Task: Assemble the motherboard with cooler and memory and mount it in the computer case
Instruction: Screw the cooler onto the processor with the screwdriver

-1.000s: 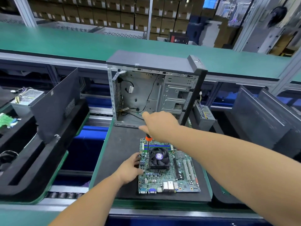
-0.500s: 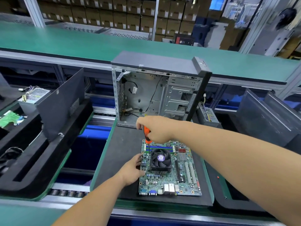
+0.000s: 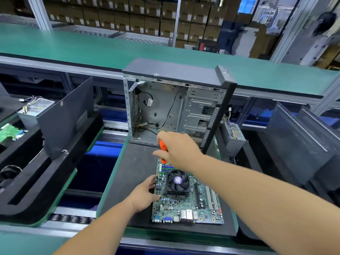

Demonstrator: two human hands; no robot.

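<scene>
A green motherboard lies flat on a black foam pad. A black cooler fan with a purple hub sits on the board. My left hand rests on the board's left edge, fingers pressing it. My right hand grips an orange-handled screwdriver, held upright, its shaft pointing down at the cooler's far left corner. Behind the pad stands the open computer case, its bare metal interior facing me with loose black cables inside.
A power supply with wires stands right of the case. Dark side panels lean in black foam carriers to the left and right. Another power supply and a green board sit far left. A green conveyor shelf runs behind.
My right hand with the screwdriver has lowered from above the board's far edge, and the tip now points at the cooler's far left corner. My left hand has stayed on the board.
</scene>
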